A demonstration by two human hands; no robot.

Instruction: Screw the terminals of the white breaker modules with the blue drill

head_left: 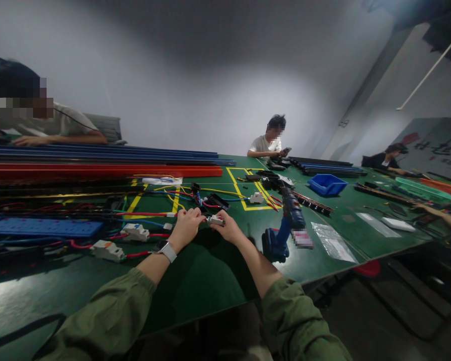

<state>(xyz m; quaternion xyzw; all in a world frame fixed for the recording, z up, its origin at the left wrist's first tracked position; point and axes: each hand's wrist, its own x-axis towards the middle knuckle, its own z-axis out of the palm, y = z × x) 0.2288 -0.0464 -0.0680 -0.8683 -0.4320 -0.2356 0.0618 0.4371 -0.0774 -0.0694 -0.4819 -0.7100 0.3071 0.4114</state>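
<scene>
In front of me, my right hand (228,228) is closed on a small white circuit breaker (215,219), fingers on its right end. My left hand (187,228) is closed just left of it, fingertips curled around a red wire (150,214) that comes in from the left. Between my left fingertips and the breaker a bit of red shows; whether the wire sits in the terminal I cannot tell. Two more wired breakers lie left of my wrist, a white breaker (135,232) and a nearer breaker (108,250). Another breaker (256,198) lies beyond my right hand.
A blue cordless drill (285,225) stands right of my right arm, beside a plastic bag (332,242). Farther back is a blue bin (326,185). Blue power strips (41,227) and long red rails (97,171) lie left. Several people sit around the green table (195,281).
</scene>
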